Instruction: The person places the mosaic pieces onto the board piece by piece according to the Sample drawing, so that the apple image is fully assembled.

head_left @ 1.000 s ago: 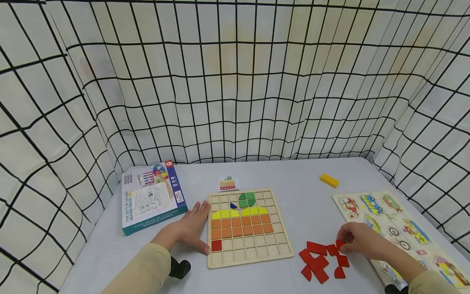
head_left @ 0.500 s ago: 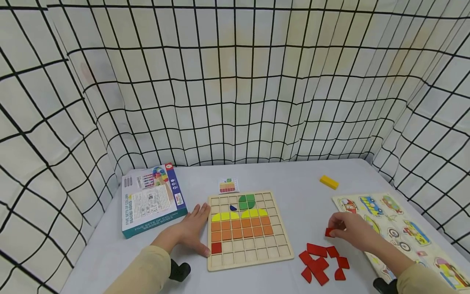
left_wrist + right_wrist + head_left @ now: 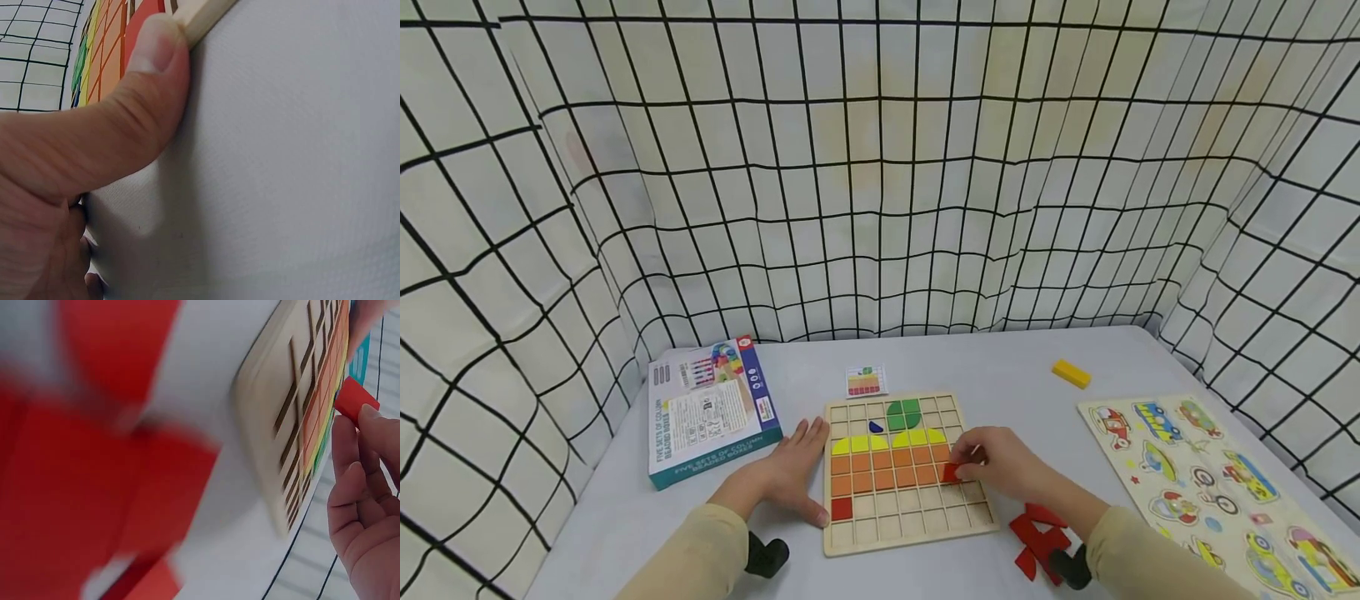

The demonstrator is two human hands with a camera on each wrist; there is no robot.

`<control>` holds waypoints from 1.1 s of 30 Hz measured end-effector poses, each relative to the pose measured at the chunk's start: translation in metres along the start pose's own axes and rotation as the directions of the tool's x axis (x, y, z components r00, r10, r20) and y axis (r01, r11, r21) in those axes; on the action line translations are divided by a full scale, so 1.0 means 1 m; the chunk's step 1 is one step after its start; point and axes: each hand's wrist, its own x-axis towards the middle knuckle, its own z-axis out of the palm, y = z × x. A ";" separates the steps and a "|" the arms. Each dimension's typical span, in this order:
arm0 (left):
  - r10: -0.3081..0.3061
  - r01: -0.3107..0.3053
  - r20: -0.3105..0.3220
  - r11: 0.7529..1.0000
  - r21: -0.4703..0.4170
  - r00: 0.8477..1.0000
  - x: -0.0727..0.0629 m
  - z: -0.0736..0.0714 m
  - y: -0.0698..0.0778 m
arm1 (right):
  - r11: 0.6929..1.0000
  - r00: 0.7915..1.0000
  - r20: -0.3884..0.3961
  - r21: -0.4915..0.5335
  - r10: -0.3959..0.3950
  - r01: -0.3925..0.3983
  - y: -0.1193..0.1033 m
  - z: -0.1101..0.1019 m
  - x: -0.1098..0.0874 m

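Note:
My right hand (image 3: 1000,457) pinches a small red tile (image 3: 355,399) between thumb and fingertips, over the right side of the wooden grid board (image 3: 917,537). Along the board's left edge rests my left hand (image 3: 790,473), fingers spread straight; its thumb touches the rim beside a seated red square (image 3: 842,508). Two rows of orange squares (image 3: 883,469) fill cells across the board. Above them sit yellow curved tiles (image 3: 857,442), a green leaf-like group (image 3: 903,414) and a small dark blue piece (image 3: 876,427). Loose red tiles (image 3: 1037,537) lie right of the board, partly hidden by my right forearm.
A small picture card (image 3: 866,381) lies behind the board. The boxed bead set (image 3: 711,412) stands at the left. A yellow block (image 3: 1071,373) is at the back right, with a vehicle picture puzzle (image 3: 1210,483) along the right side. Black netting (image 3: 880,208) surrounds the table.
My right hand has picked a red tile off the loose pile and carried it left, over the board. My left hand stays at the board's left edge.

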 end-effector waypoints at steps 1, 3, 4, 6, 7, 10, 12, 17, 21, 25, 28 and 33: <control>-0.001 0.001 -0.001 1.000 -0.002 1.000 0.000 0.000 0.000 | 1.000 1.000 0.013 0.000 -0.010 0.010 -0.006 0.006 0.005; -0.002 0.002 -0.001 1.000 -0.006 1.000 0.000 0.000 0.000 | 1.000 0.999 0.041 0.002 -0.022 0.022 -0.018 0.019 0.014; -0.002 0.002 0.000 1.000 -0.008 1.000 0.000 0.000 0.000 | 1.000 0.998 0.053 -0.001 -0.028 0.028 -0.024 0.025 0.018; -0.004 0.004 0.003 1.000 -0.011 1.000 0.000 0.001 -0.001 | 0.999 0.997 0.075 0.000 -0.037 0.037 -0.035 0.036 0.025; -0.004 0.004 0.004 1.000 -0.011 1.000 0.000 0.001 -0.001 | 0.999 0.995 0.085 -0.001 -0.044 0.044 -0.040 0.041 0.028; -0.004 0.004 0.011 1.000 -0.009 1.000 0.001 0.001 -0.001 | 0.999 0.992 0.116 -0.002 -0.048 0.049 -0.053 0.053 0.034; -0.003 0.003 0.015 1.000 -0.007 1.000 0.001 0.001 -0.001 | 0.999 0.990 0.133 0.002 -0.048 0.048 -0.060 0.059 0.037; -0.005 0.005 0.015 1.000 -0.013 1.000 0.001 0.001 0.000 | 0.999 0.989 0.140 -0.014 -0.036 0.039 -0.070 0.068 0.040; -0.006 0.006 0.009 1.000 -0.019 1.000 0.000 0.001 0.000 | 0.999 0.990 0.141 -0.037 -0.029 0.034 -0.074 0.070 0.041; -0.009 0.009 0.003 1.000 -0.021 1.000 0.000 0.002 -0.001 | 0.995 0.989 0.144 -0.083 -0.036 0.049 -0.075 0.072 0.044; -0.009 0.009 -0.003 1.000 -0.022 1.000 0.000 0.001 0.000 | 0.989 0.989 0.142 -0.131 -0.043 0.062 -0.076 0.074 0.046; -0.008 0.008 -0.005 1.000 -0.025 1.000 -0.001 0.000 0.000 | 0.979 0.989 0.139 -0.193 -0.046 0.073 -0.077 0.078 0.048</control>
